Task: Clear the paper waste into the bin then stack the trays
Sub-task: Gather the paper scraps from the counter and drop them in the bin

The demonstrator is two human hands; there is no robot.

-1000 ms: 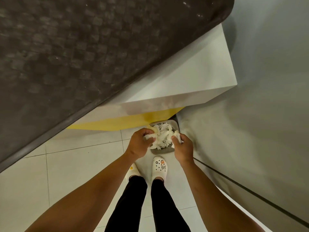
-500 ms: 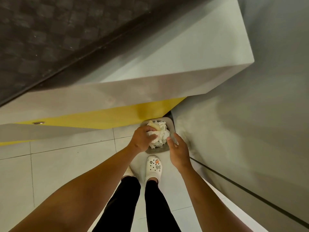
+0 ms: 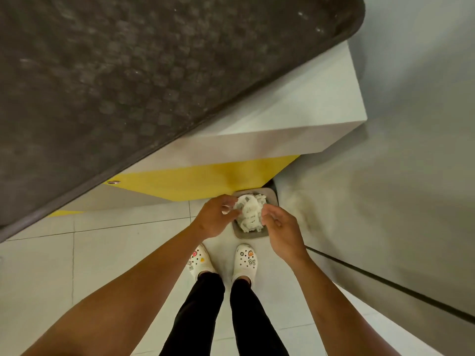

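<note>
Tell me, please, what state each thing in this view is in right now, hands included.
bin: on the floor, heaped with paper above its rim.
paper waste: crumpled, piled in the bin.
left hand: over the bin's left edge, fingers loosely curled, holding nothing.
right hand: over the bin's right edge, fingers relaxed, empty.
tray: dark, bare, on the counter.

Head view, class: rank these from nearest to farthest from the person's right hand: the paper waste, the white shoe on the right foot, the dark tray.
From the right hand:
1. Paper waste, in the bin just left of the fingers.
2. White shoe, on the floor below the hand.
3. Dark tray, on the counter, upper left.
</note>
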